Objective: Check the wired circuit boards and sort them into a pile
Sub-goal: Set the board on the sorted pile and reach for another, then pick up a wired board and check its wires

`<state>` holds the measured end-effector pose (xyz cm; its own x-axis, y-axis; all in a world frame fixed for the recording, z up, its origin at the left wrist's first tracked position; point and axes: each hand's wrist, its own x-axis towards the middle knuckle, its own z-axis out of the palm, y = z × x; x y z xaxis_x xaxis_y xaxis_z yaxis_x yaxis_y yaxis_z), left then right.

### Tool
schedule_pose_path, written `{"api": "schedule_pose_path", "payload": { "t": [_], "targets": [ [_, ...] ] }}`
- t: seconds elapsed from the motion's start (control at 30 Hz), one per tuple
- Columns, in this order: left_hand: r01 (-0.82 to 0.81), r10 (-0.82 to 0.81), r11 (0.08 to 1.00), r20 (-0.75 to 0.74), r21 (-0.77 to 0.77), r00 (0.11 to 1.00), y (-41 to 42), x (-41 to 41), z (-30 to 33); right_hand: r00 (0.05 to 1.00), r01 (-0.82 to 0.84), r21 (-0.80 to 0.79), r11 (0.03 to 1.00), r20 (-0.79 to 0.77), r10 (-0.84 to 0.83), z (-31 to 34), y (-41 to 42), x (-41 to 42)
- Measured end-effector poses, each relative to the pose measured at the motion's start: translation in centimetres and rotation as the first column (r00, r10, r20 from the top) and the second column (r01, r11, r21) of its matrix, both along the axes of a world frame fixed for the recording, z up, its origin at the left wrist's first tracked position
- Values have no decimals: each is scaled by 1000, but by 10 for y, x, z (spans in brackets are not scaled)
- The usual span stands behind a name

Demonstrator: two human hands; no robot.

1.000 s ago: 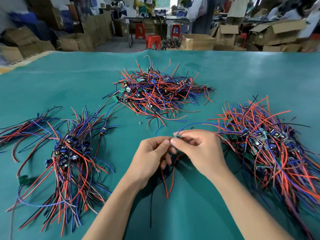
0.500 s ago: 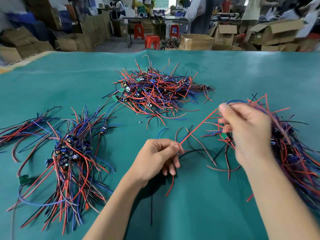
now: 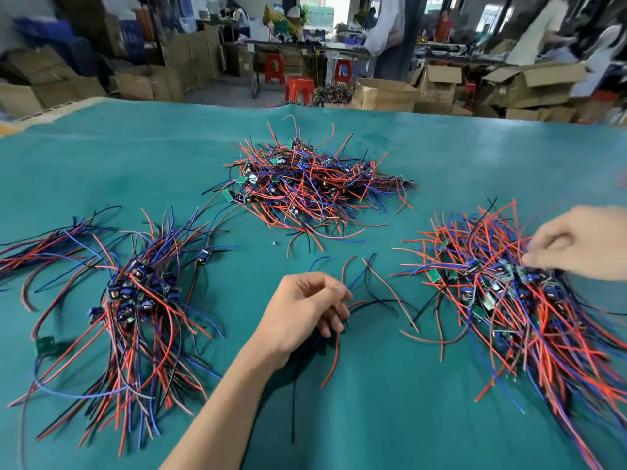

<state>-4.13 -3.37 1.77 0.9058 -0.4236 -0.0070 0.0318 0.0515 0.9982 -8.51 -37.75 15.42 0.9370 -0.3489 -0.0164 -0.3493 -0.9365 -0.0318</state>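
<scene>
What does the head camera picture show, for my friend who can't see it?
A person's left hand holds a few loose wires above a green table, while the right hand reaches into the tangled pile on the right. Two more piles of red, blue and black wired circuit boards lie on the left and at the far middle.

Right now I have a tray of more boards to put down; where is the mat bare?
Bare: the green mat near you, between the left pile and right pile, below the left hand; also the far-left mat beyond the left pile. Crowded: centre, with loose wires and the far pile.
</scene>
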Motion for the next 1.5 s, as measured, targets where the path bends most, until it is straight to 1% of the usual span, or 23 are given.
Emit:
{"api": "schedule_pose_path", "payload": {
  "t": [0.07,0.1,0.13,0.17,0.23,0.27,0.33,0.4,0.5,0.57,0.67,0.73,0.8,0.87,0.97,1.07,1.13,1.2,1.27,1.33,1.4,1.43,1.5],
  "targets": [
    [-6,6,1000,-3,-1,1000,0,0,0,992,-46,-94,995,115,57,1,17,12],
    [-8,8,1000,-4,-1,1000,0,0,-1,976,-94,-98,991,187,111,2,31,17],
    [-8,8,1000,-4,-1,1000,0,1,-1,957,-174,-39,984,227,178,1,49,24],
    [-7,7,1000,-5,-1,1000,0,1,-1,944,-268,85,960,223,243,0,71,33],
    [-4,4,1000,-7,-13,1000,0,1,-1,913,-408,351,843,143,383,-5,120,53],
    [-3,2,1000,-10,-20,1000,0,1,-1,887,-456,375,807,112,449,-13,140,67],
    [1,-1,999,-14,-32,1000,1,1,0,858,-508,278,815,76,509,-35,172,98],
    [0,0,999,-19,-42,1000,1,2,-1,878,-477,234,847,84,471,-59,192,127],
    [-7,7,999,-18,-37,1000,2,2,-2,946,-322,143,936,75,314,-89,201,147],
    [-4,4,1000,-13,-30,1000,2,3,-2,969,-235,106,966,108,224,-100,200,150],
    [-9,9,1000,-18,-29,1000,1,3,-3,972,-235,132,963,66,228,-99,197,148],
    [-51,50,998,-33,-42,998,0,3,-4,965,-259,235,937,14,264,-91,193,142],
    [-137,130,986,-80,-92,988,-1,5,-4,959,-263,468,844,34,280,-79,189,125],
    [-216,187,959,-163,-184,969,-2,7,-3,958,-258,689,677,92,272,-67,186,100],
    [-245,175,925,-247,-290,953,-2,8,0,944,-279,837,470,150,293,-65,185,57],
    [-225,149,928,-258,-298,955,-1,9,0,914,-293,870,397,132,385,-77,194,24],
    [-197,131,937,-235,-288,963,1,8,-1,901,-293,885,362,128,415,-85,196,13],
    [-139,83,950,-204,-280,976,2,8,-1,898,-262,919,294,121,423,-90,195,8],
    [-101,49,959,-197,-263,979,2,8,0,929,-224,949,223,139,343,-95,192,6],
    [-89,41,971,-212,-222,976,2,8,2,966,-242,950,198,218,137,-102,189,10],
    [-32,-14,981,-233,-190,972,2,7,3,951,-287,940,184,303,-61,-108,183,16],
    [17,-65,981,-242,-194,968,2,5,3,941,-306,937,170,325,-96,-109,183,17],
    [119,-172,969,-247,-218,954,1,3,1,934,-349,928,129,356,-39,-111,186,17]
  ]
}}
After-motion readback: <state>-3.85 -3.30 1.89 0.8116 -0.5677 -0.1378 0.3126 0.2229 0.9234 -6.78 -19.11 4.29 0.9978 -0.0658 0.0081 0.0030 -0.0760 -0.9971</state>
